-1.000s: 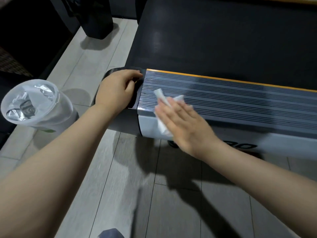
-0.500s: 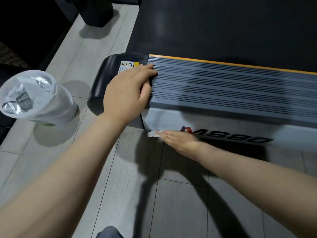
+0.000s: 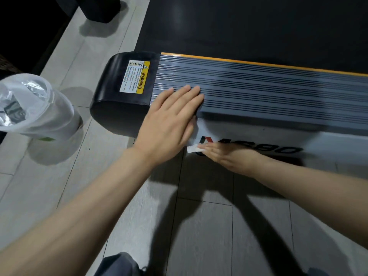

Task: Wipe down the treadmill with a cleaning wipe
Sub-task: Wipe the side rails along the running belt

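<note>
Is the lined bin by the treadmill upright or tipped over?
Upright: the bin stands on the floor, its open mouth facing up, liner folded over the rim.

Quick count from where I'm crouched: one treadmill (image 3: pixel 258 90), one white wipe (image 3: pixel 192 149), one yellow warning sticker (image 3: pixel 135 77) on its black end cap (image 3: pixel 111 108), one bag-lined bin (image 3: pixel 37 108), and my two hands, left (image 3: pixel 169 124) and right (image 3: pixel 229 156).
</note>
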### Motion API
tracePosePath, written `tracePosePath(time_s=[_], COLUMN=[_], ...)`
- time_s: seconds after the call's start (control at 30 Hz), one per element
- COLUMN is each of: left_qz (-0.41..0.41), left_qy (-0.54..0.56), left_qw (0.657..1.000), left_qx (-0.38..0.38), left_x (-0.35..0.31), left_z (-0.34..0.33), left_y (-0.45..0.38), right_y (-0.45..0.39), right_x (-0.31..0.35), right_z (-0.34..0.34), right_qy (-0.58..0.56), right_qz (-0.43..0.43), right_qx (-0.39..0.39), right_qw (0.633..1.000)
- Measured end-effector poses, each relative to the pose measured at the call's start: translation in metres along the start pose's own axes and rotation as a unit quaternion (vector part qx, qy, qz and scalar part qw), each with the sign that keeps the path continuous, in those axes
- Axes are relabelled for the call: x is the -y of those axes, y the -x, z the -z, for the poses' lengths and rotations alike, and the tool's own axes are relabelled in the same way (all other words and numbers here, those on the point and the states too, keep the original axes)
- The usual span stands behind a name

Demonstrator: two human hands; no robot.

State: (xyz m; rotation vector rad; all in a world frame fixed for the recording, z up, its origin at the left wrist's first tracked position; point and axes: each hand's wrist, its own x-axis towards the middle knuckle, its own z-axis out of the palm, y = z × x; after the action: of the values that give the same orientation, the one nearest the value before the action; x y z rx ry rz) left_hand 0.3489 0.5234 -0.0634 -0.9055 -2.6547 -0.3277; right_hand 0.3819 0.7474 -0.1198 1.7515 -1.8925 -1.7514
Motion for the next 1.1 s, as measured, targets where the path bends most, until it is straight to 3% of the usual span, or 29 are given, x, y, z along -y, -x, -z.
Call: tracePosePath(time_s=[0.03,0.13,0.2,0.27,0.33,0.5,0.57,0.67,0.73,0.83,0.9,0.97,1.0,1.1], left_qz=[0.004,0.014,0.006,-0.009,-0.023,-0.015,-0.030,-0.063,-0.063,-0.058,-0.064,-0.064,-0.063,-0.068], left_qy=[-0.013,-0.028,-0.011,0.004,-0.004,-0.029,-0.031,-0.043,-0.049,-0.045,-0.040,-0.042,-0.043,-0.054], left_qw=[1.000,0.999,1.000,1.000,1.000,0.999,0.999,0.997,0.997,0.997,0.997,0.997,0.997,0.996], left_qx=[-0.003,-0.016,-0.020,-0.015,-0.003,0.019,0.025,0.021,0.015,0.005,0.003,-0.005,-0.009,-0.014], left_x=[-0.007,-0.012,-0.012,-0.018,-0.027,-0.036,-0.040,-0.048,-0.055,-0.068,-0.074,-0.077,-0.078,-0.082], left_z=[-0.005,-0.010,-0.009,-0.009,-0.010,-0.012,-0.014,-0.019,-0.023,-0.026,-0.028,-0.030,-0.032,-0.037], left_y=[0.004,0.007,0.006,0.005,0.005,0.007,0.003,-0.005,-0.011,-0.017,-0.019,-0.020,-0.021,-0.024], right_y=[0.008,0.037,0.045,0.044,0.039,0.042,0.056,0.080,0.095,0.099,0.101,0.106,0.109,0.112], right_x=[-0.004,-0.018,-0.015,-0.007,0.011,0.032,0.026,0.015,0.016,0.052,0.076,0.073,0.067,0.048], right_z=[0.002,-0.009,-0.025,-0.032,-0.032,-0.034,-0.037,-0.047,-0.052,-0.058,-0.067,-0.068,-0.068,-0.071], right_qy=[-0.019,-0.116,-0.111,-0.087,-0.007,0.000,-0.082,-0.166,-0.181,-0.146,-0.152,-0.171,-0.193,-0.232], right_qz=[-0.006,-0.158,-0.226,-0.198,-0.106,-0.010,-0.061,-0.257,-0.289,-0.157,-0.089,-0.087,-0.108,-0.258], right_qx=[-0.004,-0.100,-0.127,-0.083,-0.022,0.047,0.007,-0.160,-0.132,-0.027,0.038,0.075,0.051,-0.153], right_qw=[1.000,0.975,0.959,0.973,0.994,0.999,0.995,0.939,0.931,0.976,0.984,0.979,0.974,0.925])
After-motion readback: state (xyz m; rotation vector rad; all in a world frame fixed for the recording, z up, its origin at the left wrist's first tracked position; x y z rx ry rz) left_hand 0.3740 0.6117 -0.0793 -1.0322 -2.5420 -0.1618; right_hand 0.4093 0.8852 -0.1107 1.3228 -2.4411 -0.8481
